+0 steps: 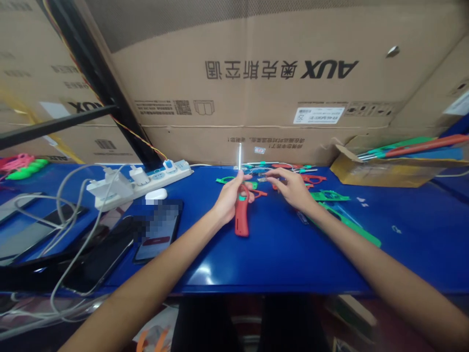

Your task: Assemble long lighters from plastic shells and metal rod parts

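My left hand (pixel 231 195) is closed around a red long-nosed lighter (pixel 242 220). Its silver tube points up past my thumb, and the handle hangs below my fingers. My right hand (pixel 291 188) is just to the right, thumb and forefinger drawn close in a pinch. A small pale part (pixel 261 179) lies at those fingertips; whether they grip it, I cannot make out. Behind both hands are metal lighter tubes (pixel 256 163) and a red lighter shell piece (pixel 315 179). A green shell piece (pixel 223 180) shows behind my left hand.
A cardboard box (pixel 366 171) of lighter parts stands at the right. Green shell pieces (pixel 357 230) lie beneath my right forearm. A power strip (pixel 142 183) with white cables, a white earphone case (pixel 156 196) and phones (pixel 159 230) occupy the left. Large cartons (pixel 256 29) form the back.
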`<act>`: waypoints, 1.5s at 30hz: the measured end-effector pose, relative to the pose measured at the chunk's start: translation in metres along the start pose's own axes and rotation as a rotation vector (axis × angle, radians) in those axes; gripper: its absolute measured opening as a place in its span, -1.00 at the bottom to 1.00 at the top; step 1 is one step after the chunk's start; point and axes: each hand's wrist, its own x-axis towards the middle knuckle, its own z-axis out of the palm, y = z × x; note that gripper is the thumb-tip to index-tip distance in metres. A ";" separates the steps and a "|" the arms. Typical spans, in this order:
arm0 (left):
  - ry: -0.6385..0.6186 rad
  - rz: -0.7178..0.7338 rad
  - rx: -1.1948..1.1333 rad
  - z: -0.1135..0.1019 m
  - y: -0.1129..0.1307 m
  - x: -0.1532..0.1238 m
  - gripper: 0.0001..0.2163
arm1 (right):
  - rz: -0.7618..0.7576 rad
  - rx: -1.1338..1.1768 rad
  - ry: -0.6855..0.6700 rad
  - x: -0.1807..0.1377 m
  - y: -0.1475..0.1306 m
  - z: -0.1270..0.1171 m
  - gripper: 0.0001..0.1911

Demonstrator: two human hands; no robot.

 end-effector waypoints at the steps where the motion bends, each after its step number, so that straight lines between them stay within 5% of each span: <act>1: 0.023 0.016 -0.014 -0.001 0.001 0.001 -0.72 | 0.016 0.037 -0.024 -0.003 0.002 0.002 -0.77; 8: 0.151 0.307 0.116 -0.009 -0.008 0.008 -0.85 | 0.011 0.236 -0.415 -0.032 -0.026 -0.003 -0.82; 15: 0.217 0.340 0.162 -0.008 -0.017 0.006 -0.88 | -0.020 0.287 -0.524 -0.041 -0.040 0.024 -0.79; 45: 0.345 0.311 0.270 -0.016 -0.031 0.009 -0.95 | -0.115 0.148 -0.527 -0.046 -0.035 0.025 -0.84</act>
